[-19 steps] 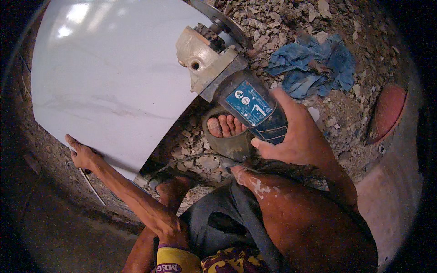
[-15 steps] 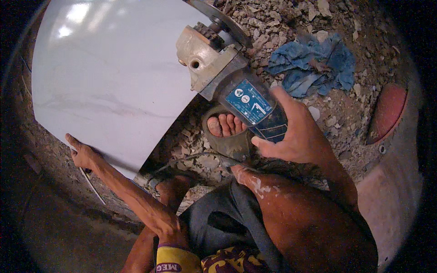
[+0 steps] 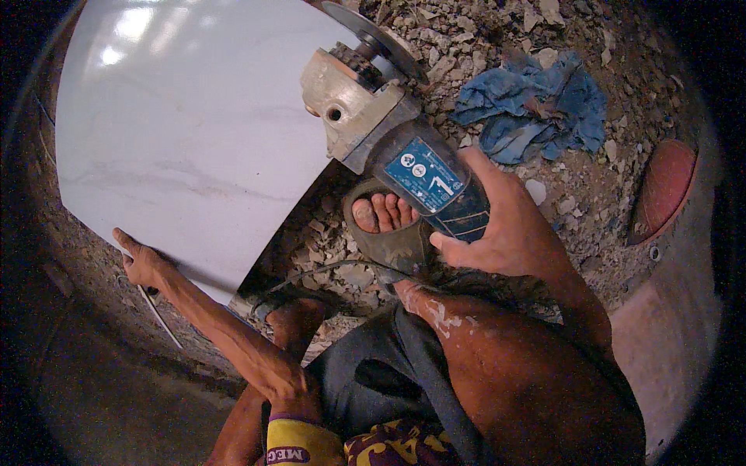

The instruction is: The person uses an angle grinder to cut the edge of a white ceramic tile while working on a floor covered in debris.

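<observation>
A large white, faintly veined tile (image 3: 179,140) fills the left and middle of the view. My left hand (image 3: 142,260) is closed at its near left edge, the index finger lying along the rim and the other fingers curled, their undersides hidden. A thin pale rod (image 3: 161,317) sticks out below this hand; whether the fingers hold it I cannot make out. My right hand (image 3: 509,221) wraps round the dark body of an angle grinder (image 3: 404,159). The grinder's metal head reaches over the tile's right edge, with its cutting disc (image 3: 377,39) tilted beyond that edge.
A crumpled blue cloth (image 3: 536,105) lies on broken rubble (image 3: 575,198) to the right. A reddish curved object (image 3: 664,190) stands at the far right. My sandalled foot (image 3: 385,221) is under the grinder, and a dark cable (image 3: 311,272) runs past it.
</observation>
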The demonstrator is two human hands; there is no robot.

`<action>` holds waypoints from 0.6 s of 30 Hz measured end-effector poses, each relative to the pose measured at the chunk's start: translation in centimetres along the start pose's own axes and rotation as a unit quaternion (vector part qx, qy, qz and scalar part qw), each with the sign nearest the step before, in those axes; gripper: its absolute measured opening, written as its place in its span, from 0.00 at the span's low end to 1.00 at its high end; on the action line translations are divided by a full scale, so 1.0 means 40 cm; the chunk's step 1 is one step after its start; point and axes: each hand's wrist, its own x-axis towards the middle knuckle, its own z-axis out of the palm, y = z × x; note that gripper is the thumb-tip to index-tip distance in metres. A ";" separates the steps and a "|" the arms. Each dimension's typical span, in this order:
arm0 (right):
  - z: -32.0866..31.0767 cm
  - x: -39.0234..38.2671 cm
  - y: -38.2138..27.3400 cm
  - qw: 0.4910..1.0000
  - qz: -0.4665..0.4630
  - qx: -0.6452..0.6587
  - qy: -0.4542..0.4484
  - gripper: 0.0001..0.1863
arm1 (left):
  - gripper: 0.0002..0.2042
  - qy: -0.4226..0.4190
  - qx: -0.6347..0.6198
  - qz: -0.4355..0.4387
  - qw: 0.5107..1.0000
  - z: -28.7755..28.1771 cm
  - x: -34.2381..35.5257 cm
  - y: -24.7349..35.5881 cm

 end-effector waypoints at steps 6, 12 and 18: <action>0.001 -0.005 0.023 1.000 0.004 0.002 0.011 0.42 | 0.50 -0.025 -0.010 -0.020 0.999 0.011 -0.014 0.004; 0.005 -0.002 0.026 1.000 -0.011 -0.001 0.006 0.43 | 0.49 0.009 -0.005 -0.008 1.000 -0.009 -0.007 0.005; -0.002 -0.008 0.031 0.999 -0.004 -0.031 -0.006 0.47 | 0.51 -0.001 0.025 -0.011 1.000 -0.006 -0.011 0.010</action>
